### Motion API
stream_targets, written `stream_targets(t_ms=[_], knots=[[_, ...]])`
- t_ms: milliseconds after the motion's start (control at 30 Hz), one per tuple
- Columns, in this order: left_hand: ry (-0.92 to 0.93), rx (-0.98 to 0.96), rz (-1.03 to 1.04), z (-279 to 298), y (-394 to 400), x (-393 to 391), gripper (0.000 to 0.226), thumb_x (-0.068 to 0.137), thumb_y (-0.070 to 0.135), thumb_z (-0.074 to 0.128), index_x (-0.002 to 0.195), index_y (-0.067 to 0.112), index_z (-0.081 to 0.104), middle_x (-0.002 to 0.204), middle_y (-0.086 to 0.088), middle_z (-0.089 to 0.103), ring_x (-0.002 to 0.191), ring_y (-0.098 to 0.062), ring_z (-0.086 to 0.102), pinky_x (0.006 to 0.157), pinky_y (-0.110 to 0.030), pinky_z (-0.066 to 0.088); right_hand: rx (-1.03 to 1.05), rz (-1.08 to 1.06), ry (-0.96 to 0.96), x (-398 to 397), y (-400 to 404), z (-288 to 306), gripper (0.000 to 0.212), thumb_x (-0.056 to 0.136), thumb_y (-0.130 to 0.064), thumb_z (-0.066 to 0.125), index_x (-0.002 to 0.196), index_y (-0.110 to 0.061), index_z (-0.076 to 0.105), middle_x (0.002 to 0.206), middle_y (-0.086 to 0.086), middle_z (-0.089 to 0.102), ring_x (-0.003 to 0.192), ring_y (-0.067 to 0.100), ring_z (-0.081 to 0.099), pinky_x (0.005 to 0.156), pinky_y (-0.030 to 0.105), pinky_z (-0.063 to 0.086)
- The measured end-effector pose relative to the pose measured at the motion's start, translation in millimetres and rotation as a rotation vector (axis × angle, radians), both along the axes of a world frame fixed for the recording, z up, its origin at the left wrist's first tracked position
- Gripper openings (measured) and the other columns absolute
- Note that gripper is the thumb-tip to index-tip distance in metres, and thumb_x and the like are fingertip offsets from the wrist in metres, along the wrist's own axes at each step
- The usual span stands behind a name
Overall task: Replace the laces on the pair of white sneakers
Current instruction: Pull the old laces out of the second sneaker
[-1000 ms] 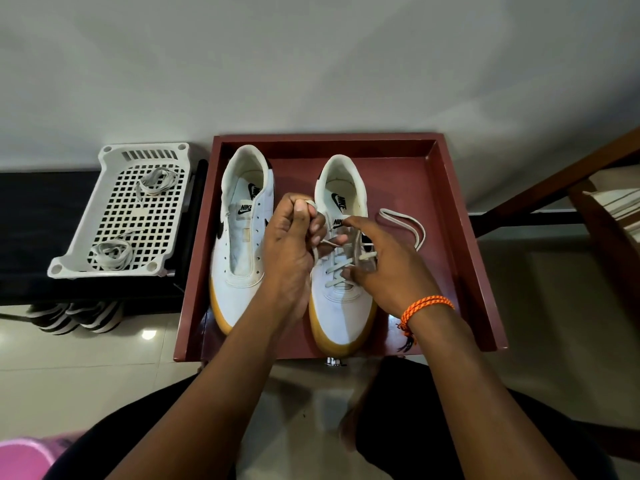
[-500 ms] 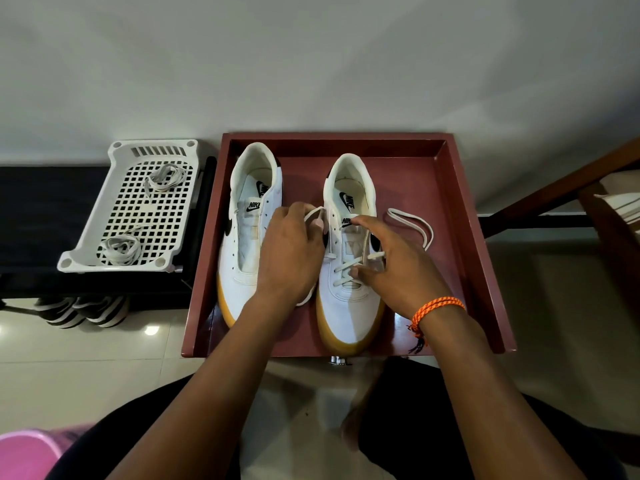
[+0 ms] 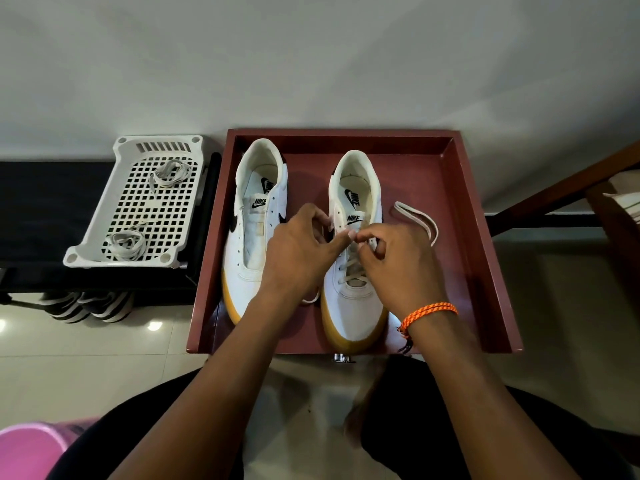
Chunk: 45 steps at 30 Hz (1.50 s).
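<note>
Two white sneakers with gum soles stand side by side in a dark red tray (image 3: pixel 471 258). The left sneaker (image 3: pixel 254 233) has no lace in its eyelets. The right sneaker (image 3: pixel 356 299) is laced partway up with a white lace (image 3: pixel 351 271). My left hand (image 3: pixel 298 258) and my right hand (image 3: pixel 398 261) meet over the right sneaker's upper eyelets, each pinching the lace between thumb and fingertips. One loose end (image 3: pixel 417 216) loops across the tray to the right; another bit (image 3: pixel 311 299) shows below my left wrist.
A white perforated basket (image 3: pixel 100 237) sits left of the tray on a black bench and holds two bundled laces (image 3: pixel 169 173) (image 3: pixel 124 244). Striped sandals (image 3: pixel 86 306) lie under the bench. A wooden rail (image 3: pixel 561 188) runs at the right; a pink object (image 3: pixel 27 448) is bottom left.
My left hand has come down from a raised fist to the eyelets. My right hand shifted up from the lacing to meet it at the top of the right sneaker.
</note>
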<state>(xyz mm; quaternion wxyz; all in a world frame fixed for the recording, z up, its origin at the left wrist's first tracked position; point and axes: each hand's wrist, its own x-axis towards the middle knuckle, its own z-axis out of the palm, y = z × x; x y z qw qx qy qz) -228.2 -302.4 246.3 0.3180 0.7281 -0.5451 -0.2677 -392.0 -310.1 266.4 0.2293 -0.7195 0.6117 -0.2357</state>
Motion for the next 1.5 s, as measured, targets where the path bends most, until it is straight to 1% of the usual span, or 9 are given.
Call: stream_targets(t_ms=[200,467,567,700,767,933,1133,1333,1500], knots=[[0.068,-0.019,-0.028,7,-4,5,0.011,0.089,0.032,0.076,0.091,0.021,0.077,0.069,0.006,0.073,0.066,-0.010,0.070,0.066,-0.034,0.059,0.135,0.052,-0.050,12,7,-10,0.021,0.095,-0.023,0.058,0.098,-0.027,0.079,0.079,0.001,0.072,0.078,0.024,0.070,0.069,0.042,0.060],[0.076,0.003,-0.088,5,-5,12,0.020,0.092,0.024,0.072,0.078,0.010,0.072,0.063,-0.003,0.070,0.063,-0.027,0.066,0.063,-0.047,0.055,0.167,0.066,-0.132,11,4,-13,0.019,0.092,-0.016,0.063,0.078,-0.014,0.075,0.063,0.001,0.068,0.063,0.021,0.068,0.064,0.043,0.058],[0.076,0.000,-0.098,2,-5,13,0.023,0.090,0.027,0.068,0.079,0.007,0.071,0.066,-0.005,0.070,0.067,-0.031,0.067,0.062,-0.050,0.053,0.332,-0.106,-0.393,13,2,-5,0.027,0.089,-0.019,0.062,0.066,-0.008,0.070,0.058,-0.002,0.069,0.052,0.014,0.065,0.057,0.038,0.056],[0.105,0.019,-0.131,3,-5,13,0.025,0.090,0.033,0.066,0.083,0.010,0.074,0.070,-0.003,0.074,0.070,-0.030,0.072,0.067,-0.050,0.058,0.642,-0.505,-0.725,9,-10,7,0.034,0.086,-0.019,0.057,0.053,-0.011,0.054,0.041,-0.003,0.044,0.030,0.011,0.031,0.049,0.027,0.030],[0.105,0.016,-0.138,4,-5,10,0.023,0.092,0.033,0.067,0.084,0.013,0.075,0.070,0.000,0.075,0.070,-0.027,0.072,0.069,-0.049,0.058,0.561,-0.514,-0.679,5,-8,9,0.038,0.087,-0.027,0.059,0.052,-0.013,0.053,0.045,-0.002,0.049,0.035,0.013,0.037,0.050,0.029,0.033],[0.118,0.014,-0.092,7,-4,6,0.010,0.096,0.028,0.072,0.101,0.020,0.073,0.075,0.006,0.076,0.075,-0.011,0.072,0.075,-0.040,0.059,-0.113,-0.123,-0.201,1,-2,8,0.018,0.091,-0.023,0.064,0.077,-0.020,0.075,0.064,-0.007,0.065,0.060,0.010,0.060,0.056,0.030,0.046],[0.174,0.056,-0.078,6,-5,6,0.015,0.096,0.031,0.073,0.106,0.019,0.075,0.072,0.008,0.078,0.076,-0.006,0.075,0.080,-0.042,0.062,-0.065,0.112,0.158,9,8,-4,0.019,0.099,-0.029,0.058,0.095,-0.026,0.076,0.076,0.005,0.069,0.073,0.029,0.064,0.057,0.030,0.032],[0.145,0.043,-0.106,9,-4,7,0.012,0.096,0.024,0.070,0.086,0.018,0.072,0.066,0.001,0.073,0.063,-0.021,0.069,0.067,-0.046,0.060,0.011,0.103,0.190,7,4,-7,0.024,0.096,-0.026,0.059,0.074,-0.019,0.065,0.066,-0.002,0.059,0.067,0.027,0.061,0.050,0.028,0.027],[0.114,0.049,-0.092,9,-6,13,0.023,0.094,0.016,0.068,0.073,0.005,0.063,0.050,0.004,0.056,0.047,-0.009,0.044,0.052,-0.034,0.043,0.129,0.040,-0.223,-6,-10,14,0.022,0.085,-0.026,0.065,0.068,-0.014,0.073,0.054,-0.003,0.063,0.050,0.014,0.057,0.051,0.032,0.042]])
